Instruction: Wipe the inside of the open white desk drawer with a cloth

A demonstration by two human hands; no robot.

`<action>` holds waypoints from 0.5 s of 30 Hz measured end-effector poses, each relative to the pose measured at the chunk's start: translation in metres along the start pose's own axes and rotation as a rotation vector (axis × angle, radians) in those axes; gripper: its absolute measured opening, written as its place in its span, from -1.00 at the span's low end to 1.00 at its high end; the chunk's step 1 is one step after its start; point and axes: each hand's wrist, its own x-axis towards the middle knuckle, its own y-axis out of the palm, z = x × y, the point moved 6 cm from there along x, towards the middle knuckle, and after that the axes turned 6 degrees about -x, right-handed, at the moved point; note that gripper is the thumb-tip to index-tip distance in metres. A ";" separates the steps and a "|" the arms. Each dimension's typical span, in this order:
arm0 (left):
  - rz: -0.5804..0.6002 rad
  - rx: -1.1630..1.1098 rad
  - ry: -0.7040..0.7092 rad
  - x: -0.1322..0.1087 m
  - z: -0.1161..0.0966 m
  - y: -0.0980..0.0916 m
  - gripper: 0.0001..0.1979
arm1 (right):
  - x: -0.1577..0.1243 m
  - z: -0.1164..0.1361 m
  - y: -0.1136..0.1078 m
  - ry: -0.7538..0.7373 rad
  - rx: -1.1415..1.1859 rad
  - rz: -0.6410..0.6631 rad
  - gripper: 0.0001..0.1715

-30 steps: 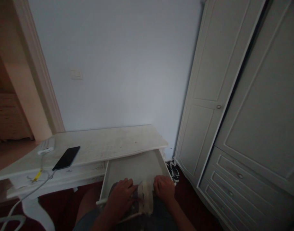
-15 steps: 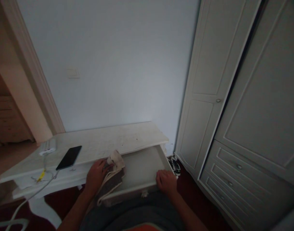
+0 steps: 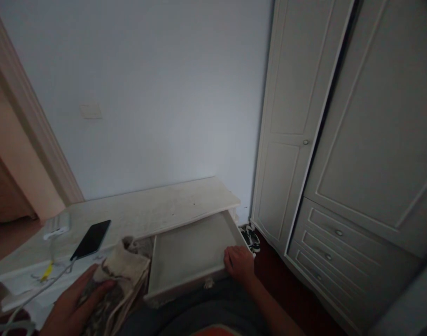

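Observation:
My left hand (image 3: 75, 301) is closed around a folded cloth (image 3: 127, 268), beige and grey-brown, and holds it up just left of the drawer. The thumb lies across the near side of the cloth. A white drawer (image 3: 190, 249) stands pulled out from the table, its pale bottom in sight and a small knob (image 3: 208, 283) on its front. At the drawer's front right corner, my right hand (image 3: 239, 262) has its fingers curled over the rim.
On the white table (image 3: 171, 199) lie a dark phone (image 3: 91, 239) and a white power strip (image 3: 57, 225) with cables. Sneakers (image 3: 250, 238) sit on the dark red floor by a white wardrobe (image 3: 281, 186). A light switch (image 3: 90, 111) is on the wall.
My left hand has carried the cloth leftward and towards me, off the drawer's left side. My right hand stays on the drawer's corner. The view has shifted slightly right.

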 end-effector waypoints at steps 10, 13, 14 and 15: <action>0.316 0.407 0.268 -0.042 -0.121 0.184 -0.56 | 0.000 -0.001 0.003 0.007 -0.009 0.045 -0.62; 0.381 0.421 0.277 -0.036 -0.139 0.197 -0.65 | -0.001 0.000 0.006 0.005 -0.011 0.059 -0.64; 0.409 0.412 0.278 -0.032 -0.145 0.197 -0.67 | -0.002 0.000 0.008 0.006 -0.016 0.068 -0.65; 0.441 0.397 0.280 -0.027 -0.153 0.198 -0.68 | -0.002 -0.001 0.011 0.008 -0.023 0.081 -0.66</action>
